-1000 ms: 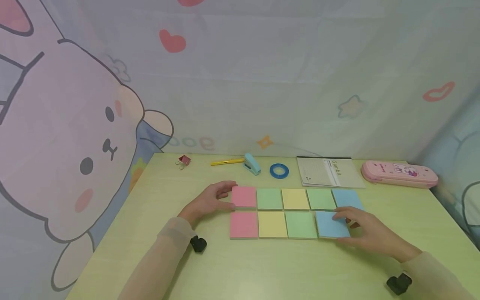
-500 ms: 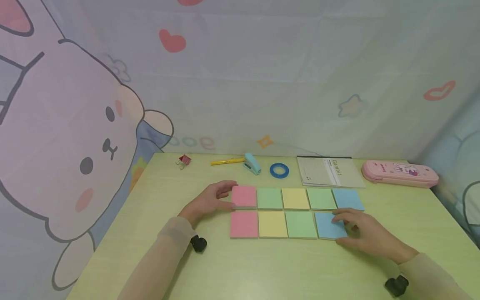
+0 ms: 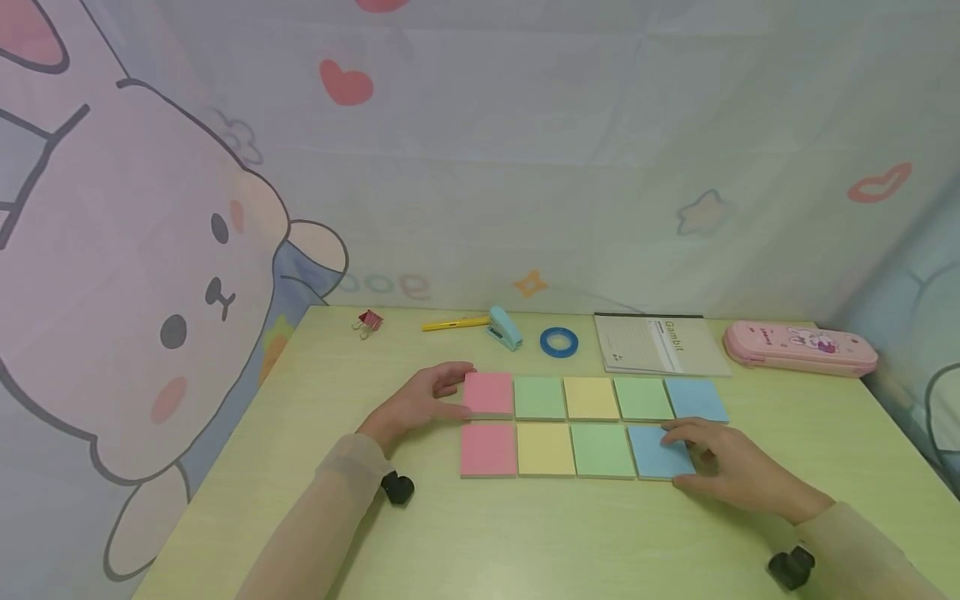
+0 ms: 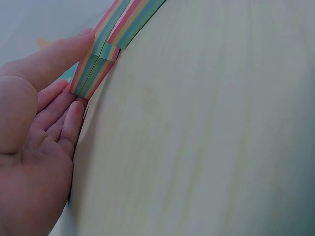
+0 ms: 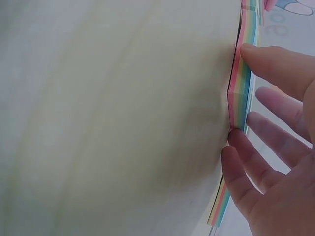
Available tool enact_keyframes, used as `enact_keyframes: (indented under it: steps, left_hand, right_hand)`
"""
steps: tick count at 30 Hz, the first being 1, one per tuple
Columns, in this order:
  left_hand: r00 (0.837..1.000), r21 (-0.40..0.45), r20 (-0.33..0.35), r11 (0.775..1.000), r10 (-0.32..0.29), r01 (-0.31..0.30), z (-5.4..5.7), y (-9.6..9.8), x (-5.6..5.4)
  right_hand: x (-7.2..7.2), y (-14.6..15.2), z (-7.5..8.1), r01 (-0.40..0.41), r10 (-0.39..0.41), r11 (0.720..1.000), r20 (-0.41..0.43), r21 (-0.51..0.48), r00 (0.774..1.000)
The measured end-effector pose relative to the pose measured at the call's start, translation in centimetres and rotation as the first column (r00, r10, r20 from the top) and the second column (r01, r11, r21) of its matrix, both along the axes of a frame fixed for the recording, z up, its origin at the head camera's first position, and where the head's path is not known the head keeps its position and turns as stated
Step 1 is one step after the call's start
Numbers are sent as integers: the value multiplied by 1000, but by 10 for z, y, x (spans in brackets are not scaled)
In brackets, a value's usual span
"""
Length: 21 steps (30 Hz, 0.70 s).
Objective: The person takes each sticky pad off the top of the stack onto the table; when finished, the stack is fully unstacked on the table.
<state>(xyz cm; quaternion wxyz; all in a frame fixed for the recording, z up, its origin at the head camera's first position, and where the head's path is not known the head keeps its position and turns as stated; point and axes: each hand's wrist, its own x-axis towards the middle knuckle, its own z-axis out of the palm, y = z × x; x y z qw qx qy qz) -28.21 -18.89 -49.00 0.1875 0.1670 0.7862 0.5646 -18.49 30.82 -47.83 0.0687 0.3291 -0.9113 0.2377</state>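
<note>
Square sticky note pads lie in two rows on the table in the head view; their edges show coloured stripes in the wrist views. My left hand (image 3: 420, 402) holds the left end of the back row's pink sticky note pad (image 3: 487, 394), thumb at its near corner, fingers at its far corner. My right hand (image 3: 738, 467) grips the front row's blue sticky note pad (image 3: 656, 452), thumb at its near right corner and fingertips at its far side. A green pad (image 3: 602, 451) lies beside it. Another blue pad (image 3: 693, 398) ends the back row, partly behind my right hand.
Along the table's back lie a red binder clip (image 3: 369, 322), a yellow pen (image 3: 453, 323), a light blue stapler (image 3: 504, 328), a blue tape roll (image 3: 558, 342), a notebook (image 3: 660, 346) and a pink pencil case (image 3: 799, 347). A printed cloth (image 3: 487, 183) hangs behind.
My right hand has slid the front blue pad slightly left and nearer, up to the green pad beside it. The left hand stays at the pink pad.
</note>
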Motion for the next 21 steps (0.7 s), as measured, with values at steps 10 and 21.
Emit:
enact_keyframes:
  steps: [10,21]
  left_hand:
    - [1000,3,-12,1000,-4,4,0,0,1]
    - [1000,3,-22,1000,-11,11,0,-1,1]
  right_hand:
    - [-1,-1,-1,-6,6,1000,-12,5,1000]
    - [1,-2,7,-9,9,1000,2,-10,1000]
